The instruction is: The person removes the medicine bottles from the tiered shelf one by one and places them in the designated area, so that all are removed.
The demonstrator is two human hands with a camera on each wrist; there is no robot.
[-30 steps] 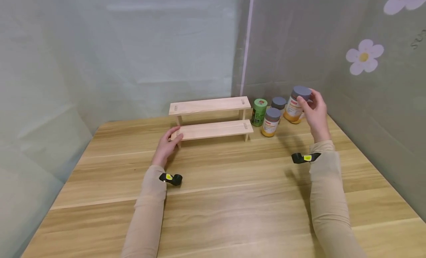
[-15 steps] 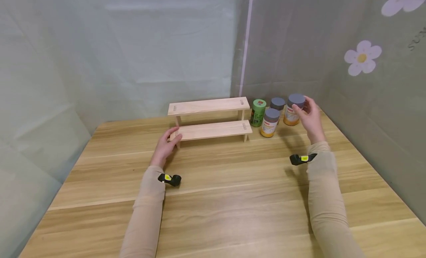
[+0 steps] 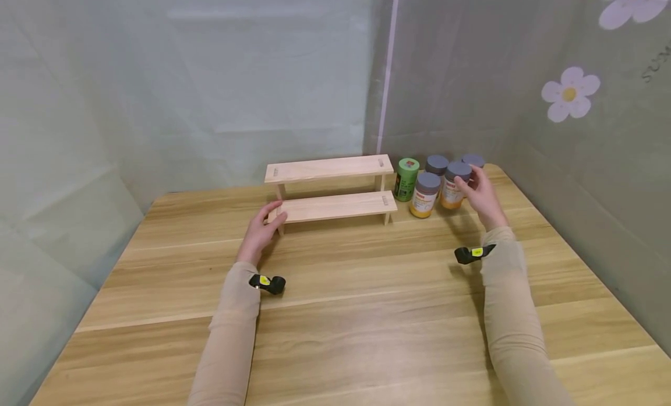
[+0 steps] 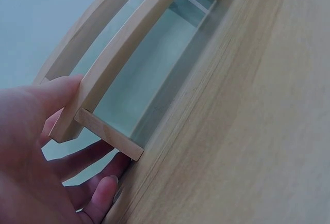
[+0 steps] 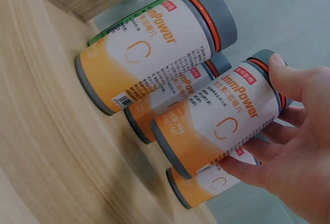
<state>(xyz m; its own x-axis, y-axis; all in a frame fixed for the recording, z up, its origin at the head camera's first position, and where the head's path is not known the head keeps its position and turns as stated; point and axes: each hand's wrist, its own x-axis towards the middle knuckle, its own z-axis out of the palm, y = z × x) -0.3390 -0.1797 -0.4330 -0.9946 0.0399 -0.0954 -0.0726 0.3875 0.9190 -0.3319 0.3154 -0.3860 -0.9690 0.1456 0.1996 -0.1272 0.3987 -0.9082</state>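
My right hand (image 3: 483, 203) grips a vitamin C tablet bottle (image 3: 452, 191) around its grey lid, thumb on the near side. In the right wrist view this bottle (image 5: 216, 118) has a white and orange label; whether its base touches the table I cannot tell. Similar bottles stand about it: one in front to the left (image 3: 425, 196), one behind (image 3: 436, 163), and one at the back right (image 3: 473, 160), partly hidden by my hand. My left hand (image 3: 258, 234) holds the left end of the two-tier wooden shelf (image 3: 335, 207), thumb on the lower board, fingers behind its leg (image 4: 111, 135).
A green canister (image 3: 406, 182) stands between the shelf's right end and the bottles. The wood-grain table (image 3: 367, 313) stretches toward me. Pale fabric (image 3: 272, 74) hangs behind, and a flower-printed grey sheet (image 3: 603, 190) lies along the right side.
My right hand has brought the bottle down and left from above the back-right bottle, to beside the front one. The left hand stays on the shelf's end.
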